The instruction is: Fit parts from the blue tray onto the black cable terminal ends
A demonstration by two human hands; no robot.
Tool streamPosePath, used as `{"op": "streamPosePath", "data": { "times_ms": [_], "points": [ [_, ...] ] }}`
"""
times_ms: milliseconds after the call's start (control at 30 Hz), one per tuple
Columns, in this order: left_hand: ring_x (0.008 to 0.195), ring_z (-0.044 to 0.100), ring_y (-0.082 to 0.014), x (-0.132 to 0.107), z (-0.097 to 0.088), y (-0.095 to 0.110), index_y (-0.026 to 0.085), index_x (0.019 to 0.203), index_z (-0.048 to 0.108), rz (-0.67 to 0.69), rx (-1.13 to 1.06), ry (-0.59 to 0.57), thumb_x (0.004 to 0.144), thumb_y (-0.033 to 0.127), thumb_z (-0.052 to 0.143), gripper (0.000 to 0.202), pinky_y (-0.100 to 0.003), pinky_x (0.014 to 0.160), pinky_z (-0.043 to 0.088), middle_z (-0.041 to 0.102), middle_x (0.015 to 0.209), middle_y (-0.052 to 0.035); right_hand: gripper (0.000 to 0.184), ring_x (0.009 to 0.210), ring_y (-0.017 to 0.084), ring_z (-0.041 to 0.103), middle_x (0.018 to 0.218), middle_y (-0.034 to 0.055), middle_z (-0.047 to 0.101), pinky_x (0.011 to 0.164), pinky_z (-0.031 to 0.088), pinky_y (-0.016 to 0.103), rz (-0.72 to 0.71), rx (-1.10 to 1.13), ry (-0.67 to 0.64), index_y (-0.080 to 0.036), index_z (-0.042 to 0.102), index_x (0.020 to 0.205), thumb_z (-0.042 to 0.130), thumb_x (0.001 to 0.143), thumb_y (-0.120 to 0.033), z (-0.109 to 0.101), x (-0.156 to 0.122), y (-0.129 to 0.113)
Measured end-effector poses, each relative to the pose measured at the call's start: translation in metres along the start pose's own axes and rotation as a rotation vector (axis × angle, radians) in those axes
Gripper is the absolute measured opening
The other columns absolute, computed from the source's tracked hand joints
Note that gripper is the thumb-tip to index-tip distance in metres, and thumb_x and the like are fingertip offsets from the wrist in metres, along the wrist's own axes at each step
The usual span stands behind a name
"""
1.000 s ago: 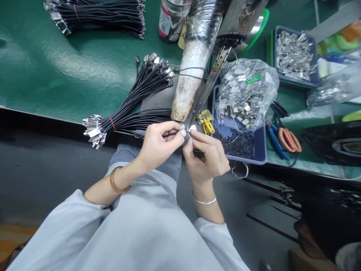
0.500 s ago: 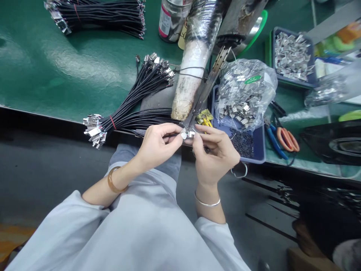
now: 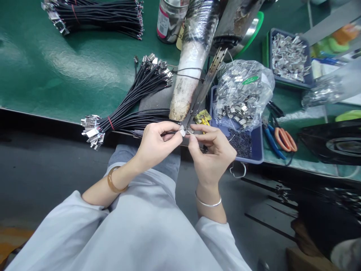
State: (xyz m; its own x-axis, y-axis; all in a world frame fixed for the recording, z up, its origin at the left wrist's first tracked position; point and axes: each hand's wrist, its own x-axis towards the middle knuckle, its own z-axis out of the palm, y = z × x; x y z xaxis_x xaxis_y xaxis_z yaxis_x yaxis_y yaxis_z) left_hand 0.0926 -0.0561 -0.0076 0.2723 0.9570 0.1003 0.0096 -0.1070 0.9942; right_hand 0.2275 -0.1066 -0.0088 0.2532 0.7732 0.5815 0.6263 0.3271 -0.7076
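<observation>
The left hand [image 3: 156, 145] pinches one thin black cable [image 3: 169, 133] by its end, and the right hand's [image 3: 214, 154] fingertips press a small metal shell [image 3: 189, 131] against that end, just at the table [image 3: 56, 75] edge; the shell looks only partly seated. Beside them a banded bundle of shelled cables [image 3: 124, 113] suggests much work done; the bag of loose shells [image 3: 242, 96] suggests plenty left.

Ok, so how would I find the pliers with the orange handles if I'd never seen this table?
Start at the green table and go to its right side, to the blue tray under the clear bag of metal clips. Just right of that tray lie the orange-handled pliers. Next to them is a blue-handled tool; only the pliers have orange grips.
</observation>
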Motion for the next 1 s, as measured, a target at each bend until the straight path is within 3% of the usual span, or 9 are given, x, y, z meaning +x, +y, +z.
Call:
{"op": "streamPosePath", "data": {
  "times_ms": [100, 300, 500, 667, 1000],
  "points": [
    [0.055, 0.056, -0.0091, 0.0006, 0.0000, 0.0005, 0.012, 0.076, 0.080, -0.003, -0.004, 0.009, 0.079, 0.026, 0.062, 0.023, -0.018, 0.053, 0.044, 0.073, 0.067, -0.0030, 0.011, 0.087, 0.016, 0.076, 0.096, 0.0030, 0.078, 0.066, 0.063, 0.026, 0.010, -0.002, -0.009, -0.021, 0.065, 0.081, 0.070, 0.087, -0.014, -0.0001, 0.0005, 0.0005],
    [0.056, 0.057, -0.0086, 0.0019, 0.0012, 0.0043, 0.012, 0.075, 0.079, -0.015, -0.027, 0.033, 0.078, 0.026, 0.064, 0.022, -0.017, 0.054, 0.045, 0.072, 0.067, -0.0026, 0.012, 0.091, 0.017, 0.076, 0.096, 0.0023, 0.078, 0.079, 0.064, 0.032, -0.033, 0.000, 0.007, -0.022, 0.066, 0.081, 0.070, 0.088, -0.012, 0.0015, 0.0024, 0.0012],
    [0.058, 0.058, -0.0082, 0.0028, 0.0020, 0.0071, 0.012, 0.071, 0.079, 0.019, -0.080, 0.066, 0.077, 0.023, 0.065, 0.019, -0.015, 0.052, 0.045, 0.073, 0.069, -0.0032, 0.016, 0.091, 0.016, 0.076, 0.092, -0.0006, 0.078, 0.078, 0.063, 0.029, -0.122, -0.091, 0.015, -0.022, 0.067, 0.081, 0.073, 0.085, -0.009, 0.0002, 0.0059, -0.0035],
    [0.055, 0.057, -0.0078, 0.0011, 0.0009, 0.0055, 0.012, 0.073, 0.080, -0.023, -0.051, 0.018, 0.077, 0.022, 0.064, 0.020, -0.015, 0.051, 0.042, 0.075, 0.068, -0.0026, 0.018, 0.092, 0.016, 0.077, 0.089, -0.0015, 0.077, 0.081, 0.062, 0.030, -0.189, -0.156, -0.034, -0.023, 0.062, 0.081, 0.070, 0.086, -0.007, -0.0047, 0.0050, -0.0053],
    [0.056, 0.056, -0.0082, -0.0017, 0.0000, 0.0032, 0.013, 0.073, 0.077, -0.049, -0.049, -0.006, 0.077, 0.023, 0.064, 0.017, -0.016, 0.052, 0.044, 0.072, 0.067, -0.0021, 0.013, 0.089, 0.017, 0.077, 0.094, 0.0008, 0.079, 0.074, 0.063, 0.029, -0.135, -0.170, -0.014, -0.024, 0.064, 0.084, 0.070, 0.090, -0.014, -0.0041, -0.0005, -0.0060]
  ]
}}
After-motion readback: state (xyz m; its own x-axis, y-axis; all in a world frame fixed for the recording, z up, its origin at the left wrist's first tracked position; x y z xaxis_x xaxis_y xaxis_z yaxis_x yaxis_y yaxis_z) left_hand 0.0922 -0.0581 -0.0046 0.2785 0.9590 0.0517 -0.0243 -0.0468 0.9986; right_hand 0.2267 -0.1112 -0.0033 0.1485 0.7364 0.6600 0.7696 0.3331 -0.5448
